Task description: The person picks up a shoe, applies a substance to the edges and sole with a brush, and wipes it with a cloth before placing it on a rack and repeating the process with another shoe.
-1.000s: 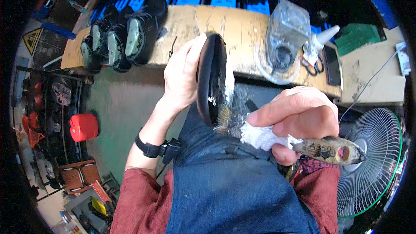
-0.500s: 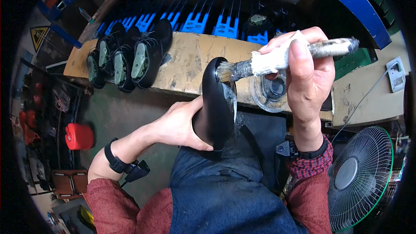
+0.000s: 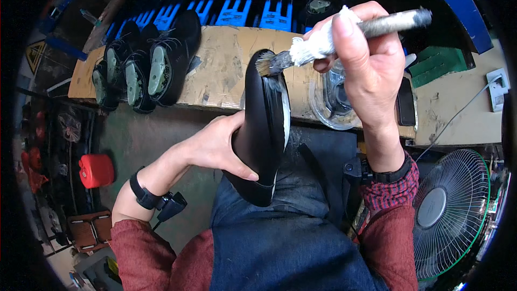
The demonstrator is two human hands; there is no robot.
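A black shoe (image 3: 257, 129) is held upright on its end over my lap, its toe pointing away from me. My left hand (image 3: 218, 144) wraps round its lower left side, with the thumb across the front. A whitish wet strip runs along the shoe's right edge. My right hand (image 3: 371, 59) grips a brush (image 3: 323, 46) whose handle is bound with white cloth. The brush's bristles touch the shoe near its toe. Below the right hand, partly hidden by it, is a clear plastic tub (image 3: 334, 97) with a dark-bottomed dish inside.
Several black lace-up shoes (image 3: 142, 67) with pale green lasts stand on the cardboard-topped bench (image 3: 221, 70) at left. Blue forked racks (image 3: 234, 12) line the back. A fan (image 3: 449, 213) is close on my right; a red jerrycan (image 3: 97, 171) sits on the floor at left.
The shoe has turned, showing more of its white-edged side and its lower end. My right hand and brush have shifted left and up, with the bristles still on the toe end.
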